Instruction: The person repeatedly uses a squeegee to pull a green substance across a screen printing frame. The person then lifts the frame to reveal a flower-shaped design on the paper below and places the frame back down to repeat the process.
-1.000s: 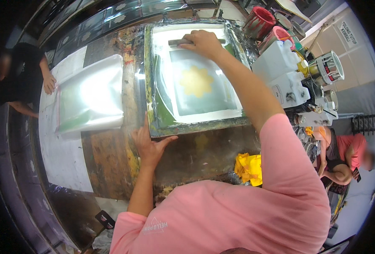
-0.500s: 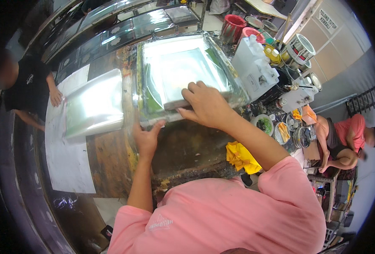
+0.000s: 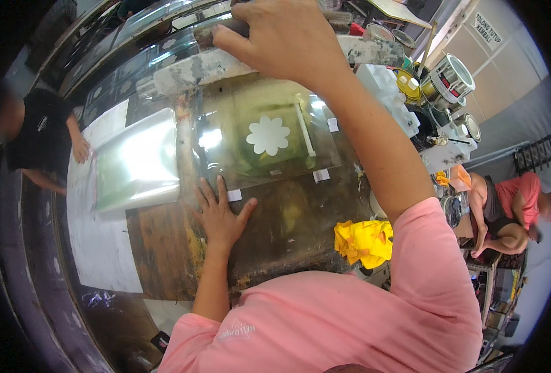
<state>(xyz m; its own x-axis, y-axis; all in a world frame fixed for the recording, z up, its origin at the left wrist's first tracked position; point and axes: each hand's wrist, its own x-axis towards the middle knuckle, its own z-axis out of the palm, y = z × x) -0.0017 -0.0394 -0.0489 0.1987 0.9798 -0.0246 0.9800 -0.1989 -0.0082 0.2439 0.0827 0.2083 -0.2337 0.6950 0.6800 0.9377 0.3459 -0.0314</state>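
The right hand (image 3: pixel 286 38), at twelve o'clock, grips the raised printing screen frame (image 3: pixel 226 62) by its edge. The left hand (image 3: pixel 221 214) lies flat and spread on the worn table (image 3: pixel 163 248), touching a clear sheet (image 3: pixel 269 140) with a white flower print (image 3: pixel 268 135). A yellow rag (image 3: pixel 364 241) lies at four o'clock.

**Screen-printing workshop, hand-operated**

Setting: a small print workshop. Evidence: long, ink-stained wooden worktable (image 3: pixel 163 248); raised printing screen frame (image 3: pixel 226 62) smeared with dried ink; clear sheet (image 3: pixel 269 140) bearing a freshly printed white flower motif (image 3: pixel 268 135); open paint tins (image 3: pixel 452 78) and a yellow-lined pot (image 3: pixel 407 84) crowded on a side bench; crumpled yellow rag (image 3: pixel 364 241); stacked clear sheets (image 3: pixel 137 160); other workers seated nearby.
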